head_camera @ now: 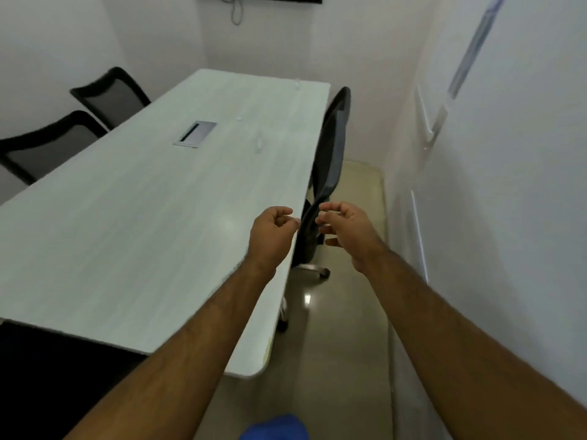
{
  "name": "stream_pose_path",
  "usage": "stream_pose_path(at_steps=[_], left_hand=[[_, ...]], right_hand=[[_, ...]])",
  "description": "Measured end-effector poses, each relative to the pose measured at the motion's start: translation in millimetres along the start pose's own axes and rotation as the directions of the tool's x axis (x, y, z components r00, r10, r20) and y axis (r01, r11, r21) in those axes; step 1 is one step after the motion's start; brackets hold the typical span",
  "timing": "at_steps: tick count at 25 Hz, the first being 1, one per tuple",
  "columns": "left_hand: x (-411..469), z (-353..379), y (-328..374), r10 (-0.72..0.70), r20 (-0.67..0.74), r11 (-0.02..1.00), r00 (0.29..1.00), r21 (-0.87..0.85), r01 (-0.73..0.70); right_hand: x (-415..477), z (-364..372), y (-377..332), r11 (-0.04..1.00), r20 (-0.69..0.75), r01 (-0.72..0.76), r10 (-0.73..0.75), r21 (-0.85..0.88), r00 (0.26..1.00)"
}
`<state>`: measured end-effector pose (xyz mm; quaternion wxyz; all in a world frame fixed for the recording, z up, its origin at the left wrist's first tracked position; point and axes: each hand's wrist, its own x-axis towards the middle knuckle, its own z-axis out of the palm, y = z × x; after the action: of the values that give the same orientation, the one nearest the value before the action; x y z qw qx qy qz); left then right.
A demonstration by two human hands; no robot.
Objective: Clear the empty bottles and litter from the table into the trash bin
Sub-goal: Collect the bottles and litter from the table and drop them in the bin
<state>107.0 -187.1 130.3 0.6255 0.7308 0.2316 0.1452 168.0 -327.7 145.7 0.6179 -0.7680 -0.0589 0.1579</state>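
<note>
A long pale wood-grain table (127, 217) fills the left and middle of the head view. On its far right part lie faint clear items, blurred: one clear bottle (259, 144) near the right edge, a small clear scrap (239, 117) beyond it, and another clear bottle (297, 84) at the far corner. My left hand (271, 236) hovers over the table's right edge, fingers loosely curled, holding nothing. My right hand (344, 228) is beside it over the floor, fingers spread and curved, empty. No trash bin is in view.
A black office chair (328, 160) stands tucked against the table's right side, just beyond my hands. Two black chairs (108, 93) sit at the left side. A metal cable hatch (195, 133) is set in the tabletop. A narrow tiled aisle (346, 328) runs along the right wall.
</note>
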Motion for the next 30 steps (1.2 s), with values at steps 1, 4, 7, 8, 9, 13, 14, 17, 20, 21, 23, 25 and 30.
stream_pose_path(at_steps=[1, 4, 7, 8, 9, 13, 14, 17, 20, 21, 23, 25, 30], left_hand=[[15.1, 3.1, 2.7, -0.006, -0.043, 1.000, 0.999, 0.005, 0.006], [81.3, 20.6, 3.0, -0.029, -0.178, 0.999, 0.984, 0.009, 0.031], [156.2, 48.1, -4.1, -0.047, -0.261, 0.998, 0.964, 0.023, 0.054], [187.3, 59.5, -7.0, -0.063, -0.291, 0.997, 0.955, 0.018, 0.071], [221.5, 70.2, -9.6, -0.084, -0.316, 0.996, 0.945, 0.001, 0.089], [336.8, 97.5, -8.7, -0.163, -0.382, 0.985, 0.910, -0.006, 0.174], [364.3, 102.7, -5.8, -0.182, -0.397, 0.981, 0.900, -0.011, 0.194], [432.6, 114.3, 1.2, -0.221, -0.437, 0.969, 0.872, 0.005, 0.248], [496.4, 122.8, 6.1, -0.218, -0.503, 0.963, 0.836, 0.027, 0.267], [519.0, 125.2, 7.6, -0.210, -0.542, 0.963, 0.814, 0.030, 0.268], [565.9, 133.1, 6.5, -0.199, -0.618, 0.960, 0.761, 0.032, 0.277], [605.6, 142.8, 0.6, -0.201, -0.672, 0.947, 0.713, 0.052, 0.316], [677.8, 171.2, -17.0, -0.315, -0.752, 0.888, 0.580, -0.016, 0.460]], right_hand=[[23.4, -0.9, -6.2, 1.000, 0.029, 0.016, -0.016, -0.006, 0.999], [113.5, -2.0, -21.7, 0.997, 0.150, 0.060, -0.051, -0.058, 0.987], [208.0, -0.2, -29.0, 0.989, 0.260, 0.110, -0.080, -0.102, 0.962], [245.7, 1.3, -30.0, 0.986, 0.285, 0.122, -0.085, -0.115, 0.955], [283.4, 3.2, -32.2, 0.984, 0.307, 0.126, -0.082, -0.126, 0.948], [406.3, 12.4, -45.5, 0.978, 0.397, 0.097, -0.015, -0.187, 0.918], [435.3, 12.1, -52.4, 0.975, 0.418, 0.099, -0.006, -0.200, 0.908], [509.1, 10.6, -72.6, 0.967, 0.491, 0.105, 0.023, -0.232, 0.871], [579.2, 23.6, -94.3, 0.930, 0.614, 0.218, 0.011, -0.296, 0.789], [604.0, 31.1, -101.4, 0.914, 0.654, 0.260, 0.009, -0.313, 0.757], [658.4, 45.7, -113.7, 0.878, 0.742, 0.345, 0.016, -0.331, 0.670], [706.1, 56.6, -118.5, 0.857, 0.805, 0.393, 0.041, -0.333, 0.592], [805.9, 71.5, -99.2, 0.764, 0.888, 0.548, 0.068, -0.339, 0.455]])
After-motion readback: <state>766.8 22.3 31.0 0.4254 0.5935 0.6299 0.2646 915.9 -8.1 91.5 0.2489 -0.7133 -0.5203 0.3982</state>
